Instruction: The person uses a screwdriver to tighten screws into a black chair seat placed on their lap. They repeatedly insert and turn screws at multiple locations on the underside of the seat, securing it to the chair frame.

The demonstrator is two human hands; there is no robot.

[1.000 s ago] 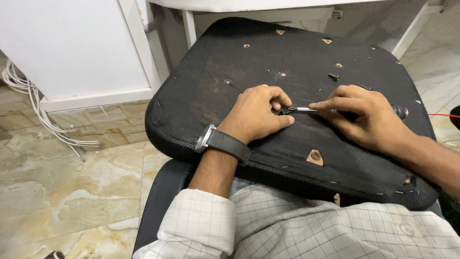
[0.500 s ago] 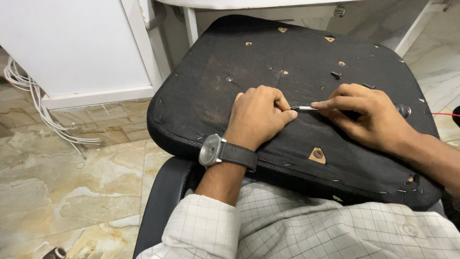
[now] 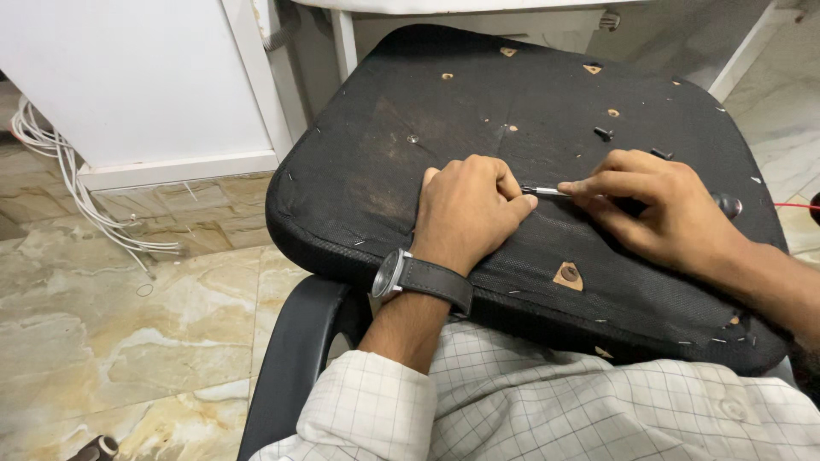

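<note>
While the upturned seat cushion lies across the lap, a screwdriver is gripped by the right hand; its tip is pinched by the clenched left hand. A slip could jab fingers.

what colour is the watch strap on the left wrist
Dark grey to black watch strap, seen in the head view.

Likely office: marble floor, white desk panel, cables.
</note>
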